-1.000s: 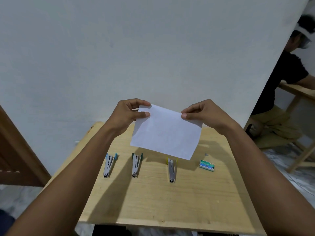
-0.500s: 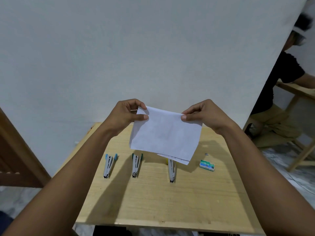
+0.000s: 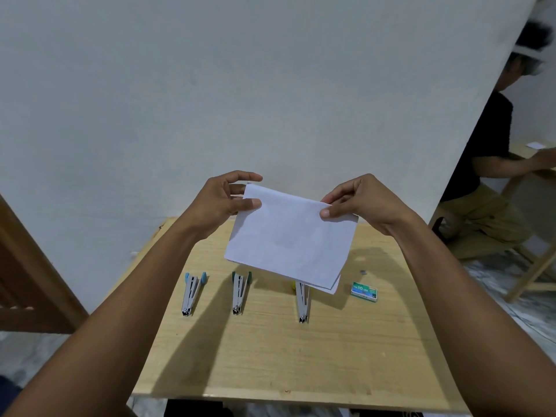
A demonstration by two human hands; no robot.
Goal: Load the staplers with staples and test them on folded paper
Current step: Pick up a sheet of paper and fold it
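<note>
Fingers (image 3: pixel 251 203) of your left hand (image 3: pixel 222 203) and right hand (image 3: pixel 361 200) pinch the folded paper's (image 3: pixel 288 239) top corners, holding it above the surface (image 3: pixel 301 356), three staplers (image 3: pixel 192 293) and staple box (image 3: pixel 364 291).

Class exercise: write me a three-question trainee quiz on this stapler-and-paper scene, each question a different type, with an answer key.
1. True or false: the folded paper lies flat on the table.
2. How many staplers lie on the table? A) two B) three C) four
3. Fill in: the green staple box lies to the ____ of the staplers.

Key: 1. False; the left hand and right hand hold it up. 2. B. 3. Right.
</note>
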